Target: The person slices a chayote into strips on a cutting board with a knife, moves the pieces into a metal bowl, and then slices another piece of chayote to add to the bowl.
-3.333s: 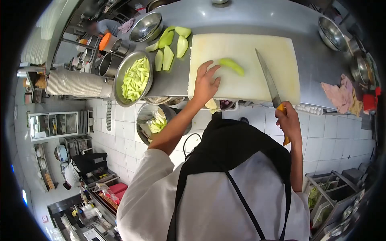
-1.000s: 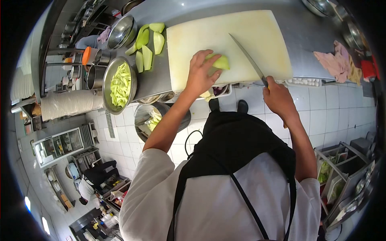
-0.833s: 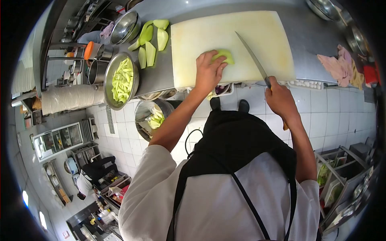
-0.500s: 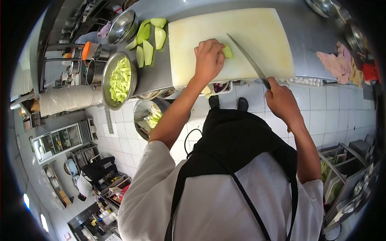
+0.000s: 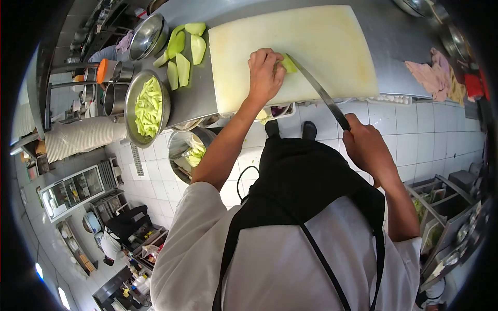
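My left hand [image 5: 265, 72] presses a light green vegetable piece [image 5: 289, 63] down on the white cutting board [image 5: 321, 31], its fingers curled over the piece's left part. My right hand [image 5: 363, 140] is closed round the handle of a long knife [image 5: 320, 92]. The blade slants up and left over the board's front edge, its tip at the piece's right side. Left of the board lie several larger green pieces [image 5: 182, 68]. A steel bowl [image 5: 165, 106] beside them holds many cut green strips [image 5: 149, 108].
An empty steel bowl [image 5: 149, 36] stands at the back left, near pots [image 5: 115, 97]. A bin [image 5: 179, 147] with green scraps is below the counter. Pink cloth [image 5: 430, 75] lies on the right. Another person [image 5: 124, 228] is at lower left.
The knife tip has come left and down to the green piece, and my right hand has moved lower. The board and bowls appear shifted slightly left in view.
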Demonstrator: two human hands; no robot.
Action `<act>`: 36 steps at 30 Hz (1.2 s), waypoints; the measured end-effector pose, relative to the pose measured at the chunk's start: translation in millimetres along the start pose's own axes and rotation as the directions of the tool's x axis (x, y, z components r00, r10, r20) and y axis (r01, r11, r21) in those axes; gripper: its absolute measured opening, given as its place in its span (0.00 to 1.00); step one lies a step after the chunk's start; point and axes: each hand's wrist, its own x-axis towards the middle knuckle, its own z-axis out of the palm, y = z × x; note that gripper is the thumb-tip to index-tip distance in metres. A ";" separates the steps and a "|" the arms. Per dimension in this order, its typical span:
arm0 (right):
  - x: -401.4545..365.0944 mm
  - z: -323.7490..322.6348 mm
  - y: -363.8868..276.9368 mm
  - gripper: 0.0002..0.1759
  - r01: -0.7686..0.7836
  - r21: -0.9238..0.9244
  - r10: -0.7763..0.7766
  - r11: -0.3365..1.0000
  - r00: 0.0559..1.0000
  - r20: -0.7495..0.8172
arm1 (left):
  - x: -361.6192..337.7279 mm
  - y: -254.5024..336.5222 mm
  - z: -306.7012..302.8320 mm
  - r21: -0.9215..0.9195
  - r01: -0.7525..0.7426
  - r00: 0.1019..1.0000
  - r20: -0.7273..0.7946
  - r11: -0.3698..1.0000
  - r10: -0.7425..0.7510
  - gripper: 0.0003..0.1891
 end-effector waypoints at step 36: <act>42.1 19.0 9.3 0.13 0.088 -0.057 -0.094 0.994 0.990 -0.104 | -1.2 -8.3 0.7 -0.103 0.037 0.998 -0.045 0.994 -0.042 0.10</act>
